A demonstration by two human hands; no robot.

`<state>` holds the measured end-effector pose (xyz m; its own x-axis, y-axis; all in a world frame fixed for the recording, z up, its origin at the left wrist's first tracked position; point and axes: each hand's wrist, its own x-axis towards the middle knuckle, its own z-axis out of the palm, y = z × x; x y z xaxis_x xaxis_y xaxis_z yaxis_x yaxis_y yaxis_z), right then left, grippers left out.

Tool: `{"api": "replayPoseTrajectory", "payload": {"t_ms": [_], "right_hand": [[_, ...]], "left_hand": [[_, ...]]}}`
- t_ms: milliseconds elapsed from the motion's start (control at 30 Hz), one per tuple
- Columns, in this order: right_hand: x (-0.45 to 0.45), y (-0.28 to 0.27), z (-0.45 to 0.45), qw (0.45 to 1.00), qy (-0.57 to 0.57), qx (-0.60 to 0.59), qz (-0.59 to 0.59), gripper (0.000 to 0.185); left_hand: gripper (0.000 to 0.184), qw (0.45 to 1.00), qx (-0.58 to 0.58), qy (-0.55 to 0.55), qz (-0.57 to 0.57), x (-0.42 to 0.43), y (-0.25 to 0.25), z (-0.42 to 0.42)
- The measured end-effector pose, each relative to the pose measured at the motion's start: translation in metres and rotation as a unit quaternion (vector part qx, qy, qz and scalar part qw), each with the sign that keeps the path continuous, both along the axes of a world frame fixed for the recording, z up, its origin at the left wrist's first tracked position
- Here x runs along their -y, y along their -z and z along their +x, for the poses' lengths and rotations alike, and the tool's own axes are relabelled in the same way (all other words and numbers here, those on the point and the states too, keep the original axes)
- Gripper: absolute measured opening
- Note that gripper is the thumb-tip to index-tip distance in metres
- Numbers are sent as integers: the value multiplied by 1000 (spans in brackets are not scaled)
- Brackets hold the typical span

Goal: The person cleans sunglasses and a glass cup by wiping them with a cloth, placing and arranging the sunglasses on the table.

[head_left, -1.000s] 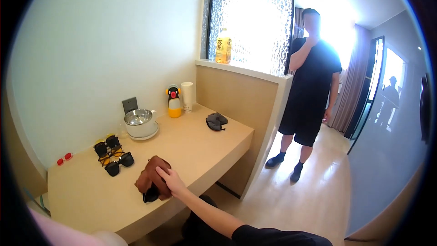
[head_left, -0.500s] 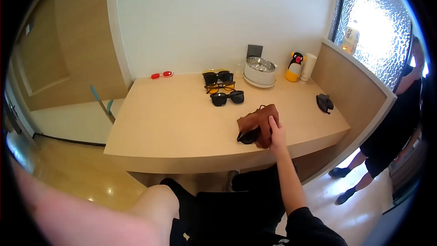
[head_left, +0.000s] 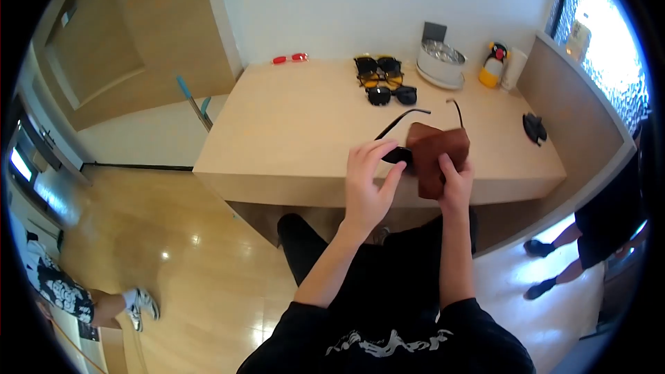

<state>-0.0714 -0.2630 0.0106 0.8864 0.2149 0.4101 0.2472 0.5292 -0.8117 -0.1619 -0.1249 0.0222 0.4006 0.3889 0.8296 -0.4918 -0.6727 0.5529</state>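
My right hand (head_left: 456,181) grips a brown leather-like pouch (head_left: 431,159) above the front edge of the wooden desk (head_left: 291,131). Black sunglasses (head_left: 397,155), temples unfolded and pointing away from me, are partly hidden by the pouch. At their left side is my left hand (head_left: 373,183), thumb and index finger around the lens edge. Farther back on the desk lie dark sunglasses (head_left: 392,95), with yellow-lensed glasses (head_left: 381,80) and another dark pair (head_left: 377,65) behind them. Small red glasses (head_left: 290,59) rest near the wall.
At the desk's back right are a white pot (head_left: 441,64), a penguin figure (head_left: 494,66) and a white cup (head_left: 513,69). A dark folded item (head_left: 534,128) lies by the partition (head_left: 589,90). One person stands at right; another's legs show at lower left.
The view has swung left and down. My left hand has come to the sunglasses, whose temples are now unfolded and visible. The pouch remains in my right hand. Another person's legs appear at lower left.
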Motion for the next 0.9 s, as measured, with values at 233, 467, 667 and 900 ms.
{"api": "replayPoseTrajectory", "payload": {"t_ms": [233,467,667,900], "right_hand": [[-3,5,-1,997,-58,-49,24,20],[-5,17,-17,998,-31,-59,-9,21],[19,5,-46,997,-22,-43,61,17],[23,6,-69,985,-142,-82,48,18]], "left_hand": [[15,994,-27,-32,102,5,13,32],[18,993,-40,-12,109,14,31,25],[15,981,6,-28,190,42,35,-5],[13,998,-3,54,32,65,37,-40]]}}
